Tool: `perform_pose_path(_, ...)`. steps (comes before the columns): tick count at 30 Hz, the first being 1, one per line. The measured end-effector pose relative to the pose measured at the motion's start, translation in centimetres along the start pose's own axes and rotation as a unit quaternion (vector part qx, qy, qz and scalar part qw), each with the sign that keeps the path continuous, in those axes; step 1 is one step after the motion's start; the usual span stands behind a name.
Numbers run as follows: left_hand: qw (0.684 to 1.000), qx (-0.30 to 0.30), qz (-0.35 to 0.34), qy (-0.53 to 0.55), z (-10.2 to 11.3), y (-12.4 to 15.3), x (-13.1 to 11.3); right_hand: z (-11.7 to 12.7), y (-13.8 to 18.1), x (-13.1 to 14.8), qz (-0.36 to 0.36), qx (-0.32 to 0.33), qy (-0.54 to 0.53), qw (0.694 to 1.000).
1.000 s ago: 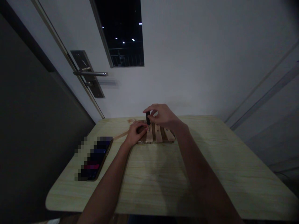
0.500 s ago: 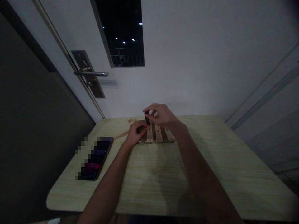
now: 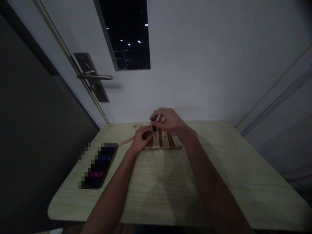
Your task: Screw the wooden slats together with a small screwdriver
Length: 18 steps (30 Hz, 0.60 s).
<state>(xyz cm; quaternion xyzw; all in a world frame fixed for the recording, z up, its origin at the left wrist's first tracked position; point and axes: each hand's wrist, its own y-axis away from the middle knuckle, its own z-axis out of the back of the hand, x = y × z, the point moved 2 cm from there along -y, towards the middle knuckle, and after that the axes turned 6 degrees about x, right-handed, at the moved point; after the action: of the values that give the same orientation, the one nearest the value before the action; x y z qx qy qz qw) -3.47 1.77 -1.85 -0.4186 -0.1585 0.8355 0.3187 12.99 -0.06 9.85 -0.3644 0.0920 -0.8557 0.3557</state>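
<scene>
Screwdriver [image 3: 154, 125] stands nearly upright over the left side of the board [image 3: 171, 143], near the far edge of the table [image 3: 156, 182]; behind rises a white door [image 3: 195, 65], with a dark window [image 3: 131, 35] and a metal handle [image 3: 97, 77]; on the table's left lies a phone [image 3: 106, 162], screen lit (part of it blurred into squares).

Both hands meet at the board; the right hand [image 3: 167, 119] arches above it, thumb and forefinger clamped on the screwdriver's black grip, near the top; its other fingers are bent and partly hidden; the left hand [image 3: 141, 139] rests at the board's left side, thumb and forefinger curved round a gap, their tips close together by the screwdriver's lower end; whether they pinch anything there I cannot tell.

Across the brown board lie three pale strips [image 3: 165, 143], set apart side by side and widening toward the near edge; the screwdriver points down at the left one, its tip too small to make out; a thin stick [image 3: 126, 141] runs on the table between the phone's far corner and the left hand; smallest are the dark holes [image 3: 164, 136] in the strips.
</scene>
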Motion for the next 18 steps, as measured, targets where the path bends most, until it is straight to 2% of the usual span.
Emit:
perform_pose_path(7, 1.000, -0.008, -0.001, -0.003, 0.05, 0.01, 0.05, -0.48, -0.03, -0.09, -0.033, -0.006, -0.020, 0.999)
perform_pose_path(13, 1.000, -0.004, 0.002, -0.002, 0.02, 0.05, 0.12, -0.48, -0.25, 0.04, 0.027, 0.015, 0.002, 1.000)
perform_pose_path(18, 1.000, -0.007, 0.000, -0.007, -0.08, 0.11, 0.30, -0.50, -0.20, -0.78, 0.020, 0.022, 0.007, 1.000)
